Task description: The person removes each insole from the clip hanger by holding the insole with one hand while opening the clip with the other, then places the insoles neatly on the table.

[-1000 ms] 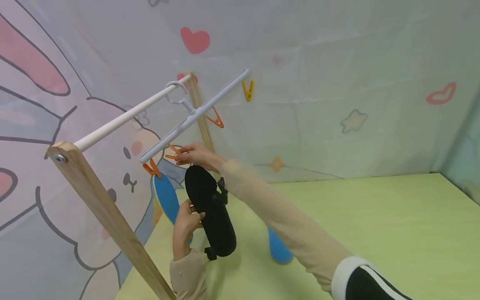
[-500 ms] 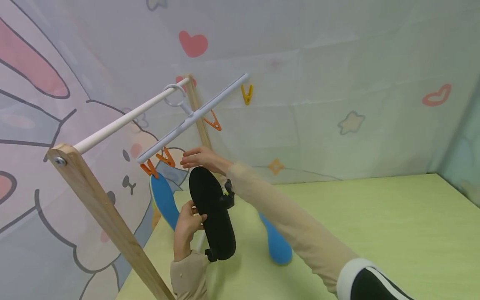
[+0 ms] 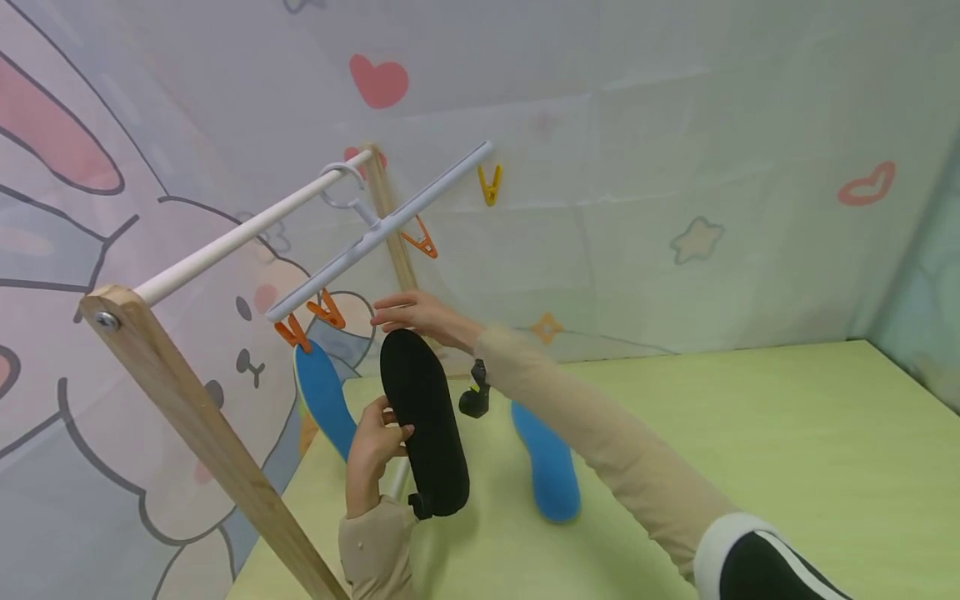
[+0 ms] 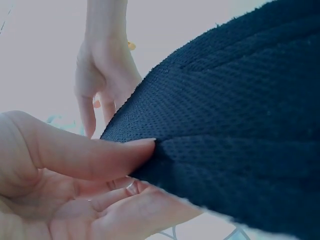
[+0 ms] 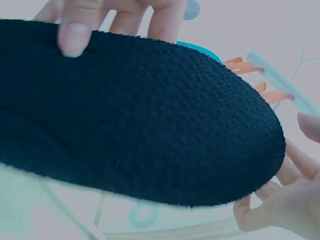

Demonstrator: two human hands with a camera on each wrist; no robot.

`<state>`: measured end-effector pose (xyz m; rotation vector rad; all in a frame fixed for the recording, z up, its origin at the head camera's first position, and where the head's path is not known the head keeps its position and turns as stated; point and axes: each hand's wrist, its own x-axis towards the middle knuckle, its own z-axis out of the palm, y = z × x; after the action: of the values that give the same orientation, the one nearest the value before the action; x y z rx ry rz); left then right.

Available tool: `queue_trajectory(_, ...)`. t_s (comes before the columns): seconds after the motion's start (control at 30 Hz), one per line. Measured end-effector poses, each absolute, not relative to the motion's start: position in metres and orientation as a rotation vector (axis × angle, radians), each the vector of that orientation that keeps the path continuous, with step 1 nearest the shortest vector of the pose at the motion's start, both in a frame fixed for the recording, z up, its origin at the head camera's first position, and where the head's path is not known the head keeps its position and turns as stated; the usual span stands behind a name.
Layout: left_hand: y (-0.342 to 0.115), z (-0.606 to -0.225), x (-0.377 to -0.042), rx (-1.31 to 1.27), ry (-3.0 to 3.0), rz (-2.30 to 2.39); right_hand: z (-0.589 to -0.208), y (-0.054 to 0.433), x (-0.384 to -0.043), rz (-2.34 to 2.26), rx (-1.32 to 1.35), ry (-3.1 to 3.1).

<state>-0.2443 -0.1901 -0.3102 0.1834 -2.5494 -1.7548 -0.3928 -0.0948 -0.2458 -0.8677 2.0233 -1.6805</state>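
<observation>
My left hand [image 3: 375, 446] pinches a black insole [image 3: 426, 433] by its side edge, thumb on the near face, as the left wrist view also shows. The insole stands upright under a white hanger [image 3: 382, 233]. At its top end is my right hand [image 3: 426, 318], fingers extended and not gripping; in the right wrist view its fingertips are right at the insole's rounded end. Left of that hand, an orange clothespin [image 3: 327, 310] hangs from the hanger with nothing in it. Another orange clothespin [image 3: 293, 333] at the hanger's near end holds a blue insole [image 3: 324, 392].
The hanger hooks over a white rod [image 3: 240, 237] on wooden posts [image 3: 202, 417]. Farther along it hang a third orange clothespin [image 3: 422, 238] and a yellow clothespin [image 3: 490, 185]. A second blue insole [image 3: 555, 475] lies on the green table [image 3: 720, 450], partly behind my right sleeve [image 3: 592, 425].
My right hand has let go of the second orange clothespin and drawn back slightly right, to the black insole's top end. My left hand keeps its pinch, nearly still.
</observation>
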Motion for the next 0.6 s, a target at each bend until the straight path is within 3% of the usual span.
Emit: queue_trajectory(0.6,-0.186,-0.314,-0.247,0.147,-2.573,-1.738,-0.26,-0.031,-0.388,-1.686,-0.891,2.067)
